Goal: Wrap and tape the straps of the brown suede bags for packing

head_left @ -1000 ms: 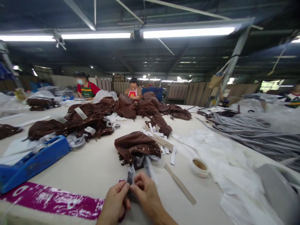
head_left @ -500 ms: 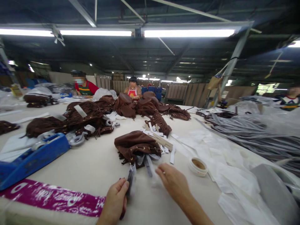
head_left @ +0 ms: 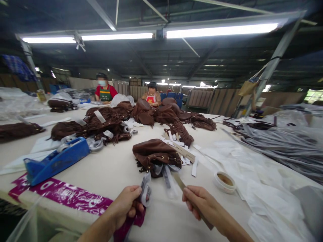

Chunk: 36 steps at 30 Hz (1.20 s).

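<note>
A dark brown fringed bag [head_left: 156,154] with gold eyelets lies mid-table, grey plastic-wrapped pieces coming out of its near side. My left hand [head_left: 128,203] is closed round one plastic-wrapped end [head_left: 145,192], just in front of the bag. Between the thumb and fingers of my right hand [head_left: 199,200] is a flat tan strip [head_left: 180,183], held at a slant, its upper end close to the wrapped strap [head_left: 167,178]. White and tan strips [head_left: 185,151] lie in a loose pile behind and right of the bag.
On the left stands a blue tape dispenser [head_left: 58,161] beside purple printed plastic [head_left: 65,195]. A tape roll [head_left: 225,182] and white sheets [head_left: 264,188] are at right. More brown bags [head_left: 101,121] are heaped behind. Two people sit at the far side.
The tan strip now shows in my right hand, which has moved right and closed on it. The view has swung left, so the table's contents appear further right.
</note>
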Motion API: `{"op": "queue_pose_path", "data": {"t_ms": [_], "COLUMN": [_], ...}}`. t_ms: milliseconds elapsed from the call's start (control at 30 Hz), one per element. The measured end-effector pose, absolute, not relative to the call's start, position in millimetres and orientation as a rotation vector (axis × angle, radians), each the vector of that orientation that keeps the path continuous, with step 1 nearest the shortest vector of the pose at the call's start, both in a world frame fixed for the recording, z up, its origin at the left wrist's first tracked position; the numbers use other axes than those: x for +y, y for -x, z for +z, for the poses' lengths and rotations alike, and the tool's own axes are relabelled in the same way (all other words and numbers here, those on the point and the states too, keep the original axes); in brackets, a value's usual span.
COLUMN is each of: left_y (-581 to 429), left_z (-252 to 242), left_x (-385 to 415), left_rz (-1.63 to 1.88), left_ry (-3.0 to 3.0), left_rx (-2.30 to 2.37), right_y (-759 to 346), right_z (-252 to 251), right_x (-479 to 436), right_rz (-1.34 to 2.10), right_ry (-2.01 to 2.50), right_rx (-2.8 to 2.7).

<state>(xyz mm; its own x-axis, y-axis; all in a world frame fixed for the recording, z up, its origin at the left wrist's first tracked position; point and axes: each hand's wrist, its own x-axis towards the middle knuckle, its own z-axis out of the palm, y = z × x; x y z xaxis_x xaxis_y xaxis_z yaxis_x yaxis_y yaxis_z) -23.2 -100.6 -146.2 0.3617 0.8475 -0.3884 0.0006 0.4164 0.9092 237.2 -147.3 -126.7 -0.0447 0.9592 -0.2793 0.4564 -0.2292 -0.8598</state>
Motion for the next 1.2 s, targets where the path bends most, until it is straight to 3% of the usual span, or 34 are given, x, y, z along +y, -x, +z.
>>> {"op": "queue_pose_path", "data": {"t_ms": [167, 867, 1067, 1200], "left_y": [25.2, 31.0, 33.7, 31.5], "left_z": [-151.0, -149.2, -153.3, -149.7], "left_x": [-96.4, -95.0, -96.3, -99.5], "left_rz": [0.687, 0.792, 0.872, 0.925], "left_ry": [-0.951, -1.266, -1.365, -1.451], "left_rx": [1.041, 1.286, 1.338, 1.360], "right_y": [-182.9, -132.2, -133.9, -120.1], "right_z": [-123.1, -126.3, -141.5, -150.4], "right_x": [-160.4, -119.3, -116.2, -105.1], "right_rz": [1.565, 1.705, 1.871, 1.786], "right_ry": [1.611, 1.492, 1.316, 1.326], "right_rx": [-1.527, -1.618, -1.393, -1.298]}}
